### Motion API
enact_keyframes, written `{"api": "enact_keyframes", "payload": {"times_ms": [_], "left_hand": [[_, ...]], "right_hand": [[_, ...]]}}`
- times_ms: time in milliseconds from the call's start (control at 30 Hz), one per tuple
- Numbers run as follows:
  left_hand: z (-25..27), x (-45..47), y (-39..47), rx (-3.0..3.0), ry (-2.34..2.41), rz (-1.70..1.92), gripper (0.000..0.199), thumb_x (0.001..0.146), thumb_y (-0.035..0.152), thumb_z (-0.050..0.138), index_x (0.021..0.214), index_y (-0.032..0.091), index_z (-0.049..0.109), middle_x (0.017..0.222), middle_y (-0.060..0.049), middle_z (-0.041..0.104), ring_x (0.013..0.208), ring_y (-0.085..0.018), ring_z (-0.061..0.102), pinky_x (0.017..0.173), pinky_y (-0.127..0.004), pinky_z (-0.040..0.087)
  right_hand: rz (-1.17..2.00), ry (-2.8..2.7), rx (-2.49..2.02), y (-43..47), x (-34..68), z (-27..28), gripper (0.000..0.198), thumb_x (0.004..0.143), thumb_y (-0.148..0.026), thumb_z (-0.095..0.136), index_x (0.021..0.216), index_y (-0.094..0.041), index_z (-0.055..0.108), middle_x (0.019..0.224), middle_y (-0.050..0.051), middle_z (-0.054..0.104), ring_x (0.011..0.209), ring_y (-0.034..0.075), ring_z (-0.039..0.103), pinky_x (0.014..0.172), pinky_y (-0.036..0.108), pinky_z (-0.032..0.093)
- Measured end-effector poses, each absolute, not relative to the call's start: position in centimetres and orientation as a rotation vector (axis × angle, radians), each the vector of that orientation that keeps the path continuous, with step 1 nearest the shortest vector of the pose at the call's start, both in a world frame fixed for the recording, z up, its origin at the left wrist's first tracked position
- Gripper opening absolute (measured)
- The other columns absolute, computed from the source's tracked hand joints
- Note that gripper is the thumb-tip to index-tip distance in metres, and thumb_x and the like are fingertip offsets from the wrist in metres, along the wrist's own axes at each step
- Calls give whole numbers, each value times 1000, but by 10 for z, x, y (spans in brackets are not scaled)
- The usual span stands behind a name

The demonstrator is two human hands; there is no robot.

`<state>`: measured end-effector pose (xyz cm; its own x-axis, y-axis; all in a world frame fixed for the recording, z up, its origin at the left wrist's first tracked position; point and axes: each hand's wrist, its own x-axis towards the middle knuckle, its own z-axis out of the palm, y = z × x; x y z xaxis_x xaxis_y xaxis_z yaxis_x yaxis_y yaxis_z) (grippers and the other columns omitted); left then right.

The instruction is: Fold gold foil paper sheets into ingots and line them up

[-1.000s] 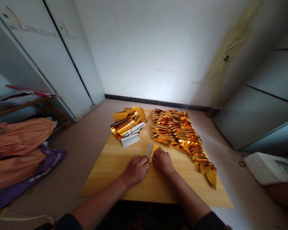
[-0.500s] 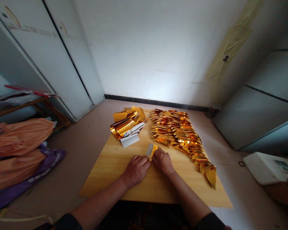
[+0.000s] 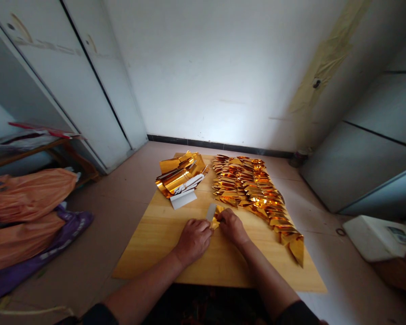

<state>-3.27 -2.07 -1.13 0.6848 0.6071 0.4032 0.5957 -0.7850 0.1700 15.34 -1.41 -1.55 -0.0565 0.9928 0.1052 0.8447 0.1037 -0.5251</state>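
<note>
A small sheet of gold foil paper (image 3: 216, 216) with a pale grey-white back lies partly folded on the wooden board (image 3: 155, 243). My left hand (image 3: 193, 239) is closed at its lower left edge, fingertips pressing the paper. On the right side, my right hand (image 3: 233, 225) pinches the gold part between thumb and fingers. Beyond my left hand sits a loose pile of flat gold foil sheets (image 3: 179, 178), some with white backs showing. Rows of folded gold paper pieces (image 3: 250, 185) overlap on the board's right side.
Orange and purple bags (image 3: 23, 216) lie on the floor at left, below a wooden shelf (image 3: 64, 144). A white box (image 3: 379, 237) stands at right. Behind the board is a white wall (image 3: 209, 81); a pale cabinet (image 3: 71, 76) is at left.
My right hand has shifted slightly right, and the gold part of the paper beside it looks more creased and lifted. My left hand stays nearly in place.
</note>
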Motion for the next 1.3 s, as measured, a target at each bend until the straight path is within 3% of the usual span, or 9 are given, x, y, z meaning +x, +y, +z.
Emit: {"api": "enact_keyframes", "payload": {"times_ms": [167,233,467,700,867,1067,1300], "left_hand": [[-13,-31,-9,2851,1113,776,11,84,18,57,74,19,62,85,-2,64,84,-17,58,80,-35,39],[-14,-34,-3,2835,1146,809,10,83,17,57,74,19,61,87,-2,66,84,-16,58,80,-36,39],[-17,-40,10,2707,1309,840,10,86,14,53,81,18,60,91,-4,68,90,-19,59,81,-36,39],[-17,-36,13,2703,1292,865,13,84,12,55,74,18,62,83,-4,63,84,-19,54,73,-34,39],[-22,-36,16,2789,1148,809,16,86,11,54,72,17,61,77,-3,60,79,-18,52,70,-32,39],[-23,-45,13,2849,978,846,18,89,15,49,79,19,64,77,-3,62,79,-17,54,72,-32,38],[-11,-49,0,2863,970,761,17,84,23,54,97,19,64,94,-8,65,93,-23,56,84,-41,39]], "right_hand": [[203,-2126,-1778,-24,149,0,17,85,-13,53,88,-23,67,103,4,62,98,18,51,80,27,36],[114,-2208,-1782,-31,146,6,14,89,-21,53,87,-23,66,97,4,63,101,19,48,81,30,33],[70,-2338,-1700,-54,127,9,21,92,-24,50,77,-21,64,81,3,63,87,18,50,82,33,30],[218,-2278,-1524,-61,129,-6,16,92,-20,52,88,-23,67,89,2,66,90,16,53,79,28,32],[100,-2313,-1512,-62,133,-11,18,94,-22,50,84,-23,65,86,0,66,87,16,53,80,30,31],[-77,-2425,-1408,-67,132,-9,21,97,-18,43,91,-20,63,86,4,65,83,17,53,80,32,31],[-48,-2414,-1433,-66,133,-4,19,97,-18,43,100,-19,62,87,4,67,83,18,55,78,31,32]]}}
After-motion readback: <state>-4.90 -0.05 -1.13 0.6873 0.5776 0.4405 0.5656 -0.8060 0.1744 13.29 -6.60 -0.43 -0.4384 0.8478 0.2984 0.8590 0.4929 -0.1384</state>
